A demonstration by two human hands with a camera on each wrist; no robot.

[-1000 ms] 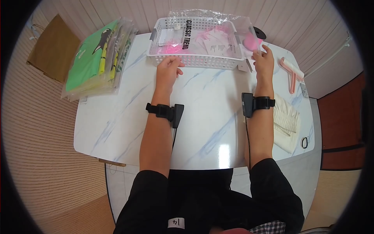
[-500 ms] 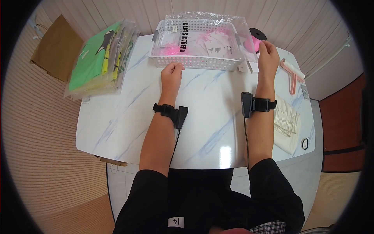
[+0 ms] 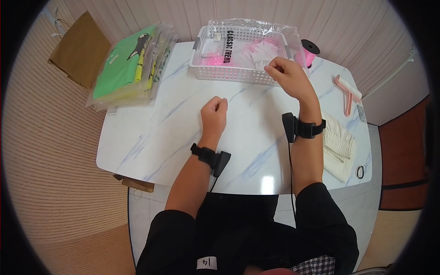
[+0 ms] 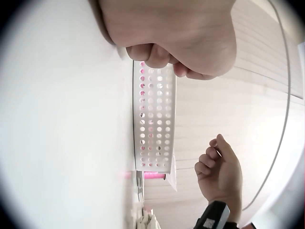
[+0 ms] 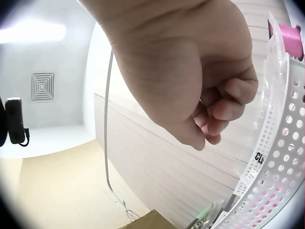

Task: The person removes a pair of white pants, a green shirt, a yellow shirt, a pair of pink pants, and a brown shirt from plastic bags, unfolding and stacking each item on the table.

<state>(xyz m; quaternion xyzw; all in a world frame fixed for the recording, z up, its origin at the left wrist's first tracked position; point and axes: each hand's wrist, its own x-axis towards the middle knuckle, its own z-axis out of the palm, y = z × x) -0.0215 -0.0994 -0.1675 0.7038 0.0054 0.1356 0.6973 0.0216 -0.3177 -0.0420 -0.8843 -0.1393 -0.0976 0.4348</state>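
Observation:
My left hand (image 3: 213, 118) is curled into a loose fist low over the table, in front of the white perforated basket (image 3: 238, 74), with nothing visible in its grip. Raised before the basket's right front corner, my right hand (image 3: 293, 81) has its fingers bent in and the thumb close to the index finger; the right wrist view shows no object in that hand (image 5: 209, 90). A clear plastic bag (image 3: 293, 46) printed CLASSIC TREND covers the basket. Pink shredded filler (image 3: 213, 60) and white cards (image 3: 260, 61) show through it.
Bagged green and yellow items (image 3: 126, 64) lean at the left beside a brown paper bag (image 3: 82, 50). A pink ribbon spool (image 3: 308, 54) stands right of the basket. Farther right lie a lint roller (image 3: 348, 94), folded cream cloth (image 3: 339, 146) and a dark band (image 3: 360, 172).
My left hand has drawn back from the basket's front, its fingers curling in. My right hand has left the bag's edge near the spool and swung left and nearer to me.

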